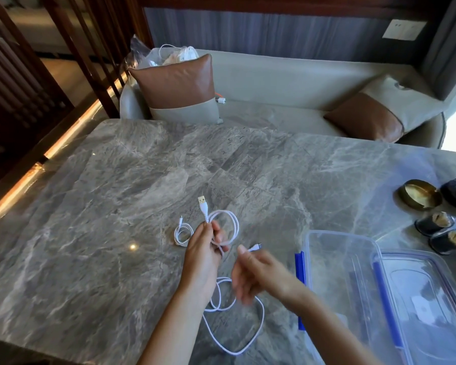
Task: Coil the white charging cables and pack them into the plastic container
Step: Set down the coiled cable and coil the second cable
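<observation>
My left hand (203, 254) pinches a white charging cable (232, 225) just below its USB plug, with a loop standing up beside the fingers. More of that cable hangs down and curls on the table below my hands. My right hand (258, 275), blurred, holds the cable's small end plug between its fingertips. A second, smaller white cable (181, 233) lies coiled on the table left of my left hand. The clear plastic container (334, 264) with blue clips sits open at the right, with nothing visible inside.
The container's lid (427, 299) lies right of it. A brass dish (419, 193) and small dark cups (435, 222) stand at the far right of the marble table (116, 206). A sofa with brown cushions (177, 83) and a bag of cables (169, 55) lies beyond.
</observation>
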